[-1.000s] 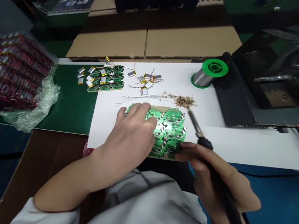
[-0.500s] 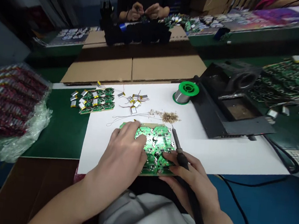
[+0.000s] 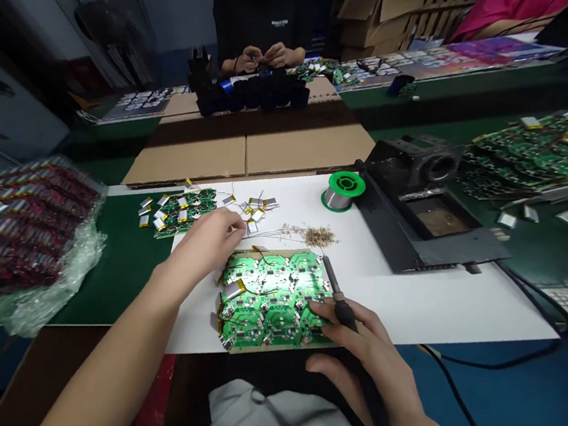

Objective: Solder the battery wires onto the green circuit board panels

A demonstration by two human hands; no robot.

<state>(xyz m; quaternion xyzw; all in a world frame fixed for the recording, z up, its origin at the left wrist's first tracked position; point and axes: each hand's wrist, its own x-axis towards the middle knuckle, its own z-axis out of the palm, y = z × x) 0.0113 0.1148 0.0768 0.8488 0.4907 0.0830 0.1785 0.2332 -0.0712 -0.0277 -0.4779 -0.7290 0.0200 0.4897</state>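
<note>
My right hand (image 3: pixel 371 355) grips a soldering iron (image 3: pixel 340 297), its tip pointing up and away, while its fingers rest on the right edge of a green circuit board panel (image 3: pixel 275 306). A small silver battery (image 3: pixel 234 289) with thin wires lies on the panel's left part. Beyond the panel's far left corner, my left hand (image 3: pixel 214 236) is closed with thumb and forefinger together, at the ends of the solder wire (image 3: pixel 269 230) and next to loose batteries (image 3: pixel 255 215). What is between those fingertips is hidden.
A solder spool (image 3: pixel 342 190) stands beside a black metal soldering stand (image 3: pixel 414 212). Brown crumbs (image 3: pixel 320 237) lie on the white sheet (image 3: pixel 372 288). More boards with batteries (image 3: pixel 184 210) are at left, near bubble-wrapped stacks (image 3: pixel 27 215). Across the bench sits a co-worker (image 3: pixel 261 30).
My left hand has left the panel and moved up and left toward the loose batteries and solder wire, uncovering the panel's left part. My right hand keeps hold of the soldering iron.
</note>
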